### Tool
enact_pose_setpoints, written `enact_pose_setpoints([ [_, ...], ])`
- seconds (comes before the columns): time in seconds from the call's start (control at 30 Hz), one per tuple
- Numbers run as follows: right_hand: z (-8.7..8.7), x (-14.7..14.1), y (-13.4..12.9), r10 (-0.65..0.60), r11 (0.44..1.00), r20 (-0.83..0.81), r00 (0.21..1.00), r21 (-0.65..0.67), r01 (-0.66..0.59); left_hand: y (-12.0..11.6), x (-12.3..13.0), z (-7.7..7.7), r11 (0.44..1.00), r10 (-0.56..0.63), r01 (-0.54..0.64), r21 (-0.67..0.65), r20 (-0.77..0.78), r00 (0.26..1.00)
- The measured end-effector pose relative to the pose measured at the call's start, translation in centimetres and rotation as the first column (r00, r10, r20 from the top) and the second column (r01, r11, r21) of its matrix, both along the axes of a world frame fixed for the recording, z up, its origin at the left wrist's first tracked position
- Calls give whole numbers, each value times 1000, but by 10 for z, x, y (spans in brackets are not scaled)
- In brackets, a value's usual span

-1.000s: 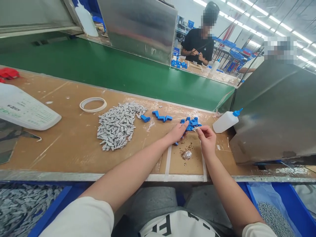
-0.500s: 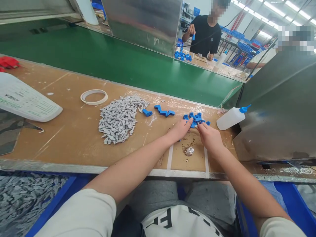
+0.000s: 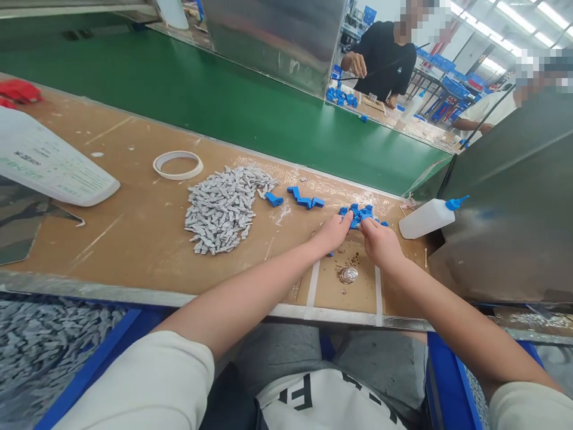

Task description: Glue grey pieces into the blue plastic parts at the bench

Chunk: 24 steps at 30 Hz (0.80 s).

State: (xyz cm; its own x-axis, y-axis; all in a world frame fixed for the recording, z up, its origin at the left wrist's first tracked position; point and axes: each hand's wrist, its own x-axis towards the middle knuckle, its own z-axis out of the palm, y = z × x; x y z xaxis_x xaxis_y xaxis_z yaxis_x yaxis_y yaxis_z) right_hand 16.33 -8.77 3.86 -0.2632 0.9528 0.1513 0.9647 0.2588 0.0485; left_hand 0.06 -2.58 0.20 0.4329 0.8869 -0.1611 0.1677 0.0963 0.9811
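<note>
Left hand [image 3: 332,234] and right hand [image 3: 382,242] nearly meet, fingers seemingly narrowed, though I cannot tell on what; blue parts [image 3: 366,211] lie just beyond the fingers; best brace left, work right lightly.

Blue parts [image 3: 355,211]: smooth plastic. Grey pieces [image 3: 221,212]: matt. Bottle [image 3: 426,220]: translucent plastic. Panel [image 3: 274,45]: shiny metal.

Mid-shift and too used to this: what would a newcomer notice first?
The heap of grey parts likely draws the eye first, on the brown worktop, left of the blue pieces clustered at the left hand and right hand. Beyond the worktop runs a broad green strip.
</note>
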Motion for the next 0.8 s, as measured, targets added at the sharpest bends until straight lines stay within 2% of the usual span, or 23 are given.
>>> enact_pose_setpoints([
  [0.07,1,-2,2,-6,1000,8,1000,1,6,1,1,-3,1000,11,-10,26,-30,999],
  [0.2,5,-5,5,-11,1000,29,1000,-17,11,5,4,-10,1000,12,-12,-20,-11,1000],
  [0.33,6,-1,2,-24,1000,-2,1000,-7,24,7,3,-9,995,-54,57,-84,35,998],
  [0.43,5,11,-4,-31,999,-102,994,27,34,8,-1,-3,983,-106,117,-143,84,991],
  [0.53,0,32,-8,-132,989,-273,953,29,145,9,-8,3,969,-40,105,-224,276,960],
  [0.63,-7,53,-5,-257,964,-362,896,-35,263,11,-13,6,950,28,114,-291,440,897],
  [0.73,-8,66,2,-293,956,-342,893,-140,259,10,-14,7,959,4,124,-256,448,894],
  [0.8,-1,68,5,-309,944,-273,911,-207,258,7,-13,7,973,-51,140,-182,424,904],
])
